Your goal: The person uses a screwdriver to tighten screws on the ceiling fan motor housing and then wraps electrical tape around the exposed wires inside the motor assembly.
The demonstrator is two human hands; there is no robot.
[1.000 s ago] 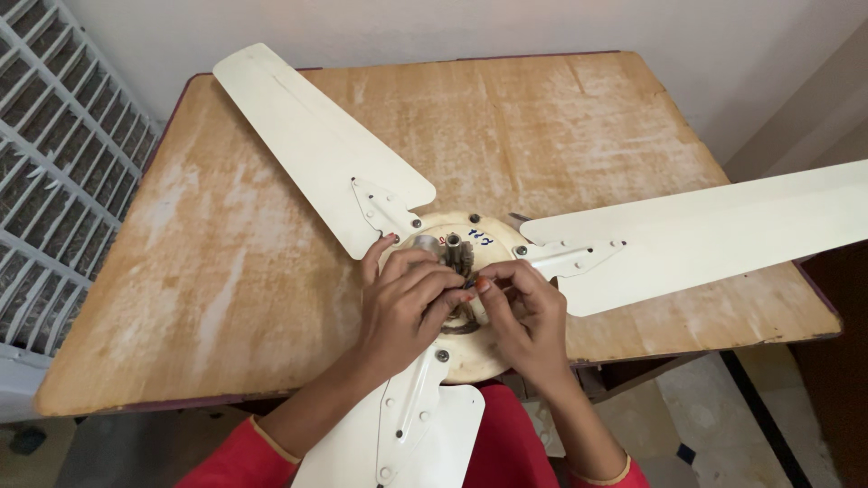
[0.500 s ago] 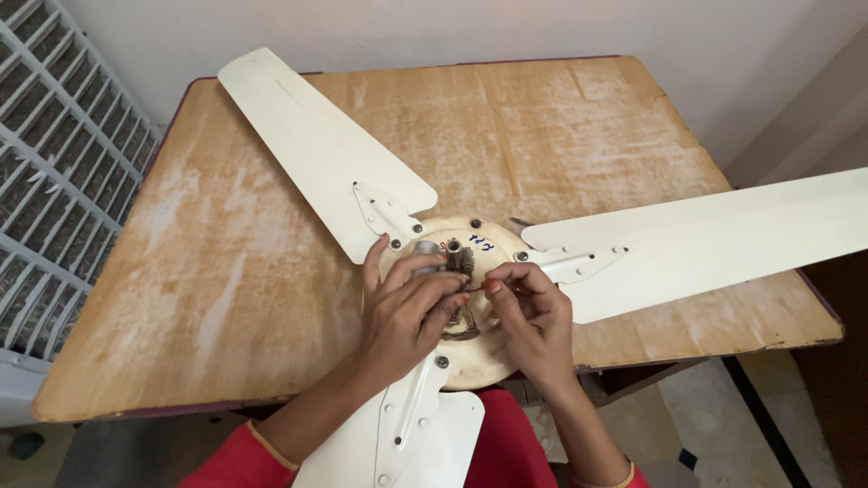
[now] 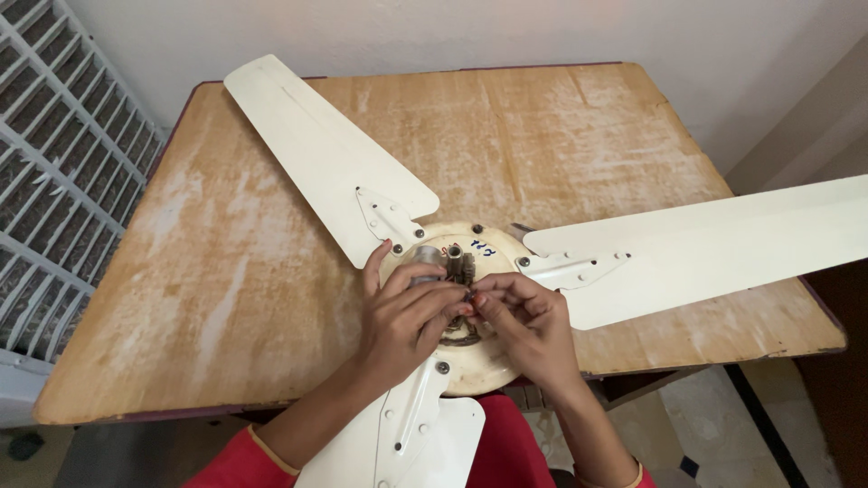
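A cream ceiling fan lies on a worn wooden table (image 3: 226, 271), its round motor hub (image 3: 484, 361) at the near edge. Three blades spread out: one to the far left (image 3: 316, 149), one to the right (image 3: 714, 239), one toward me (image 3: 407, 443). My left hand (image 3: 407, 316) rests on the hub beside the central shaft (image 3: 457, 262), fingers curled around a small part. My right hand (image 3: 524, 325) meets it fingertip to fingertip, pinching something small that the fingers hide.
A white metal window grille (image 3: 45, 181) runs along the left. A pale wall stands behind the table. Tiled floor (image 3: 714, 425) shows at the lower right past the table's edge.
Both hands stay at the hub's centre, with the fingers shifting slightly around the shaft. The camera view has drifted a little.
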